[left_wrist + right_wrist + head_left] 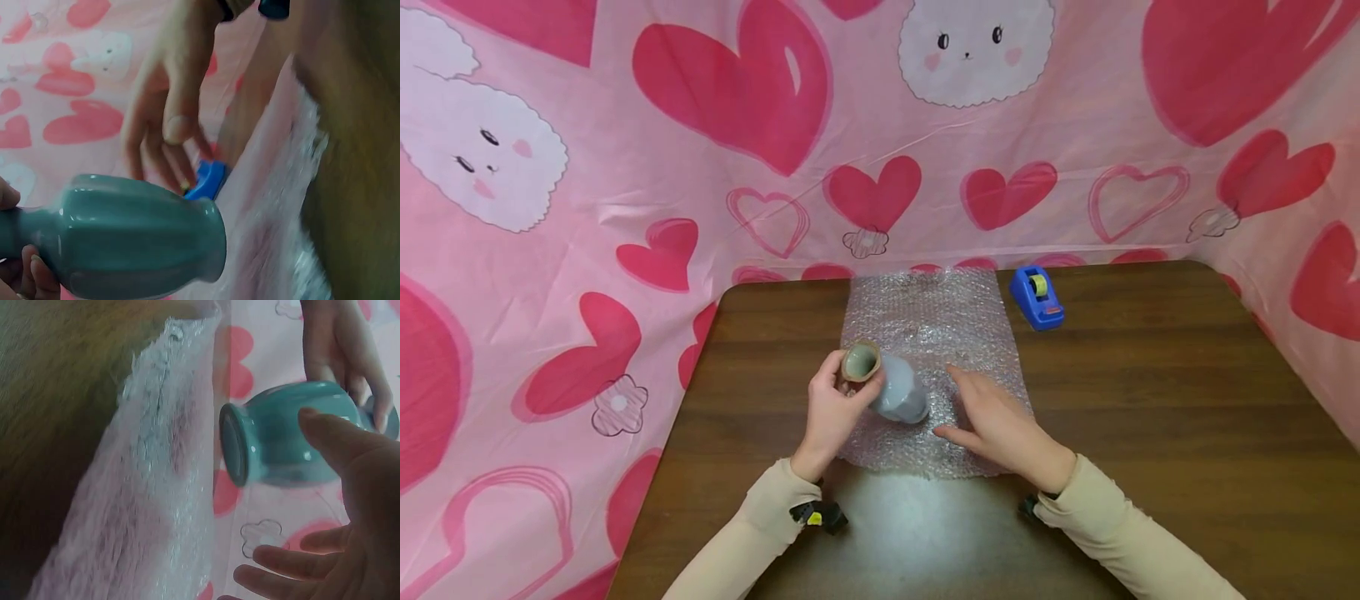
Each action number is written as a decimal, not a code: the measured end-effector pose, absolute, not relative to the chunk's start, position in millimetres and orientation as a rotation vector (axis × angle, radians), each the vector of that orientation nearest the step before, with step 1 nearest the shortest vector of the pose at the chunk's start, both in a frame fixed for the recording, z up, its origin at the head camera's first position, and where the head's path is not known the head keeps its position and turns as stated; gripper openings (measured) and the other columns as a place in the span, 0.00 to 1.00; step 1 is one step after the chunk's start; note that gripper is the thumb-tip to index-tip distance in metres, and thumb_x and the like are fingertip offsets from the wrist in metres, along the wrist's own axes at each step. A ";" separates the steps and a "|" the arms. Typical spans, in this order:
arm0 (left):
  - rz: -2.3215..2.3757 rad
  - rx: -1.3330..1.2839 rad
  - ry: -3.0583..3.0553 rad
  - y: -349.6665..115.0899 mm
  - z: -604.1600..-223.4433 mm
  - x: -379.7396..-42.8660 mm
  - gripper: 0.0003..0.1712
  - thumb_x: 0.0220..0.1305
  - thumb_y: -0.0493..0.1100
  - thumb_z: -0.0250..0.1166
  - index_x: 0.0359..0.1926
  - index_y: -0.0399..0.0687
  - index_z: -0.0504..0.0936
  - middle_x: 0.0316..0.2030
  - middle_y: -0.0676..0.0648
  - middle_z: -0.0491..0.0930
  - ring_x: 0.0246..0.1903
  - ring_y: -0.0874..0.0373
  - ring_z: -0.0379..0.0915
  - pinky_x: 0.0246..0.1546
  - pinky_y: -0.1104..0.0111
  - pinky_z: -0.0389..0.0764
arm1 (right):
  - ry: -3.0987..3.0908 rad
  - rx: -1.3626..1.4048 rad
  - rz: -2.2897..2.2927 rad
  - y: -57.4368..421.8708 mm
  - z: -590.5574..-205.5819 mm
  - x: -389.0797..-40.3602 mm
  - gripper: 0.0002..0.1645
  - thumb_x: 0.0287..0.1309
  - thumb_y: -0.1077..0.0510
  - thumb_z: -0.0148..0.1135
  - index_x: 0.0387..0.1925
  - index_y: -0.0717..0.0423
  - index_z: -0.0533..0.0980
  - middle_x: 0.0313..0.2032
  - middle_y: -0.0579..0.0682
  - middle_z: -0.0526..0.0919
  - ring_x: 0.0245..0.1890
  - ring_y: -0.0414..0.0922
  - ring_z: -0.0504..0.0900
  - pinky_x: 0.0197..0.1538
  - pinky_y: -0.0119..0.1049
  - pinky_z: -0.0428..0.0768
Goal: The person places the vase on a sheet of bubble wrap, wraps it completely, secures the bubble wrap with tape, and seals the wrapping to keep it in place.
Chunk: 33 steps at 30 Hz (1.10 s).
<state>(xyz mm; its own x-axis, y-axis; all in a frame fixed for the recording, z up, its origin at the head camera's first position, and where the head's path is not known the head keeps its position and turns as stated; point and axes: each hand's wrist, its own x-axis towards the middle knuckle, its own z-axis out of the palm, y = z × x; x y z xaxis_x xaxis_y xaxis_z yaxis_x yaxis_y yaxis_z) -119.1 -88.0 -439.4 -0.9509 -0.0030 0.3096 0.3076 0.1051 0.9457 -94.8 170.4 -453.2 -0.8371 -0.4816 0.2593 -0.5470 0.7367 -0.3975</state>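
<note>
A glazed grey-blue vase [901, 390] with a faceted body and a brown-rimmed mouth is tilted above a sheet of bubble wrap [925, 325]. My left hand [837, 408] grips its neck just below the mouth, thumb and fingers around it. To the right of the vase, my right hand [1000, 421] is spread with its fingers apart and holds nothing. In the right wrist view the vase's round foot [234, 445] faces the bubble wrap, and the right thumb overlaps the body. The left wrist view shows the vase body [131, 237] lying sideways across the picture.
A blue tape dispenser [1037, 298] with a yellow roll stands at the back, right of the bubble wrap. The wooden table [1157, 375] meets a pink heart-patterned cloth [790, 92] at the back and sides. The bubble wrap reaches the table's back edge.
</note>
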 end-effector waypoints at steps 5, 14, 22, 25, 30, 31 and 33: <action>-2.054 -0.330 -2.140 -75.6 -442.8 -114.7 0.20 0.60 0.29 0.72 0.53 0.31 0.80 0.46 0.39 0.82 0.42 0.62 0.78 0.44 0.75 0.80 | -2.842 0.873 0.773 163.2 -453.4 -91.4 0.64 0.56 0.39 0.77 0.77 0.71 0.56 0.66 0.69 0.75 0.64 0.61 0.78 0.63 0.56 0.78; -2.166 -0.368 -2.181 -68.8 -444.1 -112.5 0.24 0.61 0.31 0.70 0.59 0.29 0.78 0.52 0.35 0.81 0.50 0.60 0.79 0.52 0.72 0.80 | -2.901 0.827 0.920 159.2 -456.3 -85.9 0.67 0.56 0.39 0.78 0.79 0.70 0.51 0.70 0.68 0.71 0.65 0.60 0.77 0.62 0.57 0.78; -2.263 -0.371 -2.248 -76.5 -450.7 -113.6 0.24 0.63 0.32 0.69 0.58 0.25 0.76 0.49 0.38 0.80 0.46 0.63 0.78 0.49 0.72 0.81 | -2.840 0.834 0.939 164.9 -455.8 -86.0 0.55 0.54 0.44 0.80 0.73 0.65 0.63 0.61 0.60 0.80 0.53 0.52 0.84 0.53 0.51 0.84; -2.352 -0.380 -2.303 -84.6 -452.9 -115.9 0.27 0.65 0.33 0.68 0.62 0.24 0.72 0.49 0.38 0.78 0.41 0.62 0.80 0.44 0.70 0.84 | -2.833 0.826 0.922 170.3 -453.3 -85.4 0.54 0.53 0.43 0.81 0.72 0.62 0.66 0.59 0.57 0.82 0.51 0.49 0.85 0.51 0.50 0.84; -2.219 -0.443 -2.532 -99.8 -454.0 -120.5 0.39 0.66 0.38 0.71 0.72 0.34 0.64 0.55 0.36 0.77 0.44 0.51 0.81 0.47 0.61 0.85 | -2.826 0.847 0.805 179.5 -452.6 -84.5 0.52 0.52 0.42 0.81 0.72 0.57 0.67 0.56 0.54 0.83 0.46 0.47 0.85 0.45 0.47 0.85; -2.089 -0.482 -2.605 -102.1 -453.4 -120.5 0.41 0.65 0.41 0.73 0.73 0.35 0.64 0.56 0.36 0.77 0.47 0.49 0.80 0.49 0.59 0.84 | -2.821 0.861 0.772 180.7 -453.2 -84.4 0.52 0.52 0.42 0.81 0.72 0.56 0.68 0.54 0.54 0.83 0.44 0.47 0.85 0.44 0.46 0.85; -1.744 -0.586 -2.730 -105.9 -452.1 -119.5 0.44 0.62 0.47 0.77 0.72 0.39 0.67 0.59 0.39 0.76 0.55 0.47 0.75 0.56 0.55 0.78 | -2.813 0.887 0.711 182.0 -454.7 -84.1 0.51 0.51 0.41 0.81 0.71 0.55 0.69 0.50 0.52 0.83 0.39 0.45 0.85 0.39 0.43 0.84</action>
<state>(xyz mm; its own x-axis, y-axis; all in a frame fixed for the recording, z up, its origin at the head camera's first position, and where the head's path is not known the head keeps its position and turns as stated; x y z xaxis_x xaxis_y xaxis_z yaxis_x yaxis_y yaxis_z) -119.5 -105.9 -452.1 -0.9257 0.3730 0.0632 0.2142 0.3790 0.9003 -84.1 182.0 -454.7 -0.8238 -0.5155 0.2358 -0.5657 0.7201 -0.4018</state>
